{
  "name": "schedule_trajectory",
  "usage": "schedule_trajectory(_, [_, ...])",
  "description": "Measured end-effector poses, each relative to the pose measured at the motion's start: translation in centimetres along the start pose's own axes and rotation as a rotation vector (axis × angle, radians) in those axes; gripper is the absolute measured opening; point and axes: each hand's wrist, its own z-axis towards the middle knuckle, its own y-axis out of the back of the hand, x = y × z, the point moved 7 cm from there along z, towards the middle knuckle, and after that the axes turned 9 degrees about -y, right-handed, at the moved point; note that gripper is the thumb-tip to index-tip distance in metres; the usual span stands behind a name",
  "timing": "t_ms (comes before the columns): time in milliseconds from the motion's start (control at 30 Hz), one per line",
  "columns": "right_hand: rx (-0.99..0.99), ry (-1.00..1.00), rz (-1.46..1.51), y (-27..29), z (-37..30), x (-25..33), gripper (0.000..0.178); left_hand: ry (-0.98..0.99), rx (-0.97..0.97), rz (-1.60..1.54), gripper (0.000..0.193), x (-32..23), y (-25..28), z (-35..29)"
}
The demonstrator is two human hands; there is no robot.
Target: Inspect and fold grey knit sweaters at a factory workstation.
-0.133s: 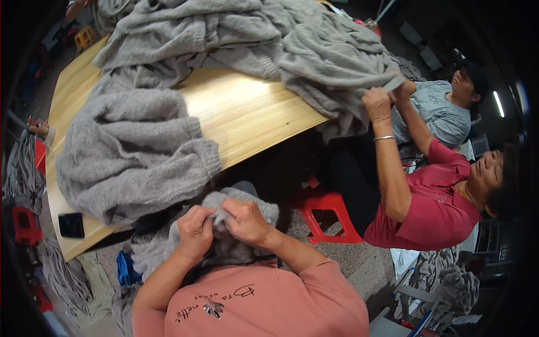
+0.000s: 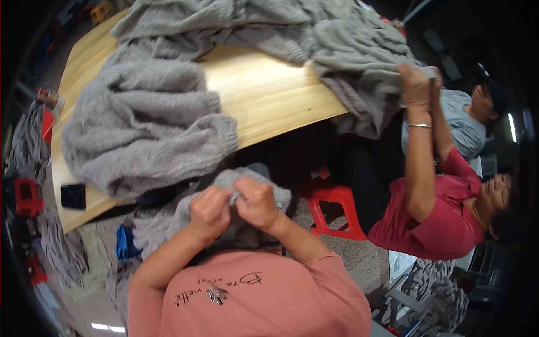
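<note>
Over my lap lies a fuzzy grey knitted garment [image 2: 227,178]. My left hand [image 2: 210,213] and my right hand [image 2: 256,204] are both closed on its upper edge, thumbs nearly meeting. A bit of the knit is pinched between them; the exact spot is hidden by my fingers. Just beyond, a grey sweater [image 2: 140,129] with ribbed cuffs lies bunched on the wooden table [image 2: 269,106], its cuffs at the near edge.
More grey knitwear [image 2: 224,19] is heaped along the table's far side. A black phone [image 2: 73,196] lies at the left corner. At right, a co-worker in red [image 2: 426,219] grips grey knit near a red stool [image 2: 337,205]; another person [image 2: 457,121] sits behind.
The whole view has shifted, so the table sits higher and further right. My hands keep their pinch on the knitted garment. The co-worker's hands have moved rightward with the cloth.
</note>
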Motion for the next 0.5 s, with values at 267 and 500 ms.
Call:
schedule_trajectory(267, [-0.306,0.176,-0.048,2.5,-0.3,-0.1,0.023,0.359,0.039,-0.150,0.007,3.3,0.1,-0.9])
schedule_trajectory(500, [-0.310,0.035,-0.257,2.7,-1.0,-4.5,0.023,0.552,0.197,-0.170,0.007,5.4,-0.1,-2.4])
